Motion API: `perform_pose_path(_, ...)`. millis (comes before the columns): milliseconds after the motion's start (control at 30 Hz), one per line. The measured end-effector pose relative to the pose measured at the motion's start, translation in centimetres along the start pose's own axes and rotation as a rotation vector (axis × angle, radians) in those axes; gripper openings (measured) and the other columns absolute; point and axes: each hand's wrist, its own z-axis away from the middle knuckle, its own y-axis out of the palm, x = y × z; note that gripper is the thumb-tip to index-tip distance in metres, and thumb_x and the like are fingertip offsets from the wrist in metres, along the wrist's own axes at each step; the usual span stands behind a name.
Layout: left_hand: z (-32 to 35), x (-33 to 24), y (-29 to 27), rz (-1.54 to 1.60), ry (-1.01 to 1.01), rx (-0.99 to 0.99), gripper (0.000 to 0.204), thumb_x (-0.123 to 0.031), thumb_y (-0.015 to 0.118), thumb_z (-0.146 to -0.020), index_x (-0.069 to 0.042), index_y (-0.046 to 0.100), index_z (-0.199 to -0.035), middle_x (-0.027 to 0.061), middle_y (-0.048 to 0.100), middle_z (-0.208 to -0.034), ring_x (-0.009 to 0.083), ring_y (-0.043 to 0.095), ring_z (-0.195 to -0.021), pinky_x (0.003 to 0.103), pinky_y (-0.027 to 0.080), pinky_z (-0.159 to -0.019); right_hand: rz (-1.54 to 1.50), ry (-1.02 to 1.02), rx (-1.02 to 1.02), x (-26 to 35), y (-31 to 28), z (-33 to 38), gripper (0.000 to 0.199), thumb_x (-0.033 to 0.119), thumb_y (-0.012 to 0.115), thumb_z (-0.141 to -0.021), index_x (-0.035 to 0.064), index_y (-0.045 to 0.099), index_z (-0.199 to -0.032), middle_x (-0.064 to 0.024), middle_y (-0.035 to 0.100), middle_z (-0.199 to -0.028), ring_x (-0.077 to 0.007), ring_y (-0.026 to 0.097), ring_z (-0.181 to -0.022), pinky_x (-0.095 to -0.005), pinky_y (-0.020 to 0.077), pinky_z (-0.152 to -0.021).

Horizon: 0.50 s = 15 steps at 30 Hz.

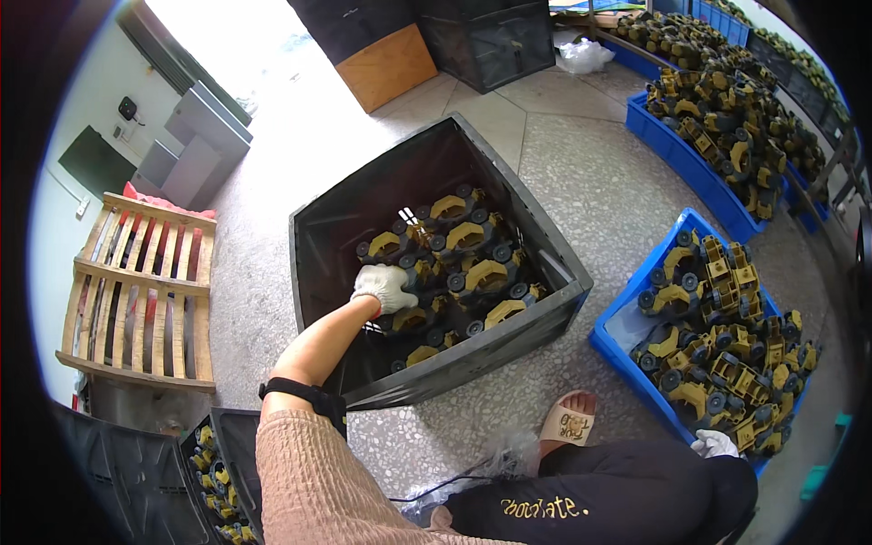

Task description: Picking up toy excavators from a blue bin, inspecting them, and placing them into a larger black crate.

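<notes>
My left hand (383, 287), in a white knitted glove, reaches down into a large black crate (536, 195). Its fingers are curled over a yellow and black toy truck (407, 320) among the others there; their tips are partly hidden. Rows of similar toy trucks (486, 275), with dark wheels, lie side by side on the crate's bottom. At the lower right, my right hand (715, 443), also gloved in white, shows only in part beyond my knee. It is beside the toy trucks (731, 372) heaped in a blue crate (627, 380), and its grip is hidden.
More blue crates (690, 168) heaped with toy trucks stand at the far right. Wooden pallets (136, 282) lean at the left. Dark crates (486, 45) stand at the back, and another black crate (136, 463) is at the lower left. Clear plastic wrap (509, 459) lies near my foot.
</notes>
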Motion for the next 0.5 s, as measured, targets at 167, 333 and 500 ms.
perform_pose_path(167,-2.8,-2.0,1.3,-0.062,0.081,-0.144,0.05,-0.051,0.068,-0.079,-0.005,0.075,-0.099,0.0174,0.071,-0.106,0.0356,0.065,-0.106,0.045,0.052,-0.09,-0.197,0.257,-0.085,-1.4,-2.7,-0.2,0.04,0.033,0.067,-0.098,0.0008,0.059,-0.121,-0.0145,0.068,-0.092,-0.0209,0.067,-0.069,-0.0345,0.0574,-0.063)
perform_pose_path(333,-2.1,-0.6,4.4,-0.014,0.054,-0.161,0.053,-0.045,0.067,-0.08,-0.003,0.068,-0.112,0.0189,0.066,-0.117,0.0371,0.062,-0.112,0.046,0.051,-0.094,-0.077,0.052,-0.022,-0.3,-0.9,0.6,0.04,0.032,0.066,-0.098,0.0005,0.059,-0.121,-0.0152,0.068,-0.093,-0.0209,0.067,-0.07,-0.0345,0.0579,-0.063)
perform_pose_path(500,-0.3,-0.4,3.0,0.082,0.067,-0.186,0.05,-0.035,0.065,-0.08,-0.009,0.064,-0.123,0.018,0.062,-0.123,0.0383,0.059,-0.115,0.046,0.049,-0.098,-0.137,0.065,-0.013,-0.8,-0.9,0.8,0.038,0.027,0.067,-0.097,-0.0014,0.058,-0.121,-0.0157,0.068,-0.093,-0.0212,0.069,-0.073,-0.0326,0.059,-0.065)
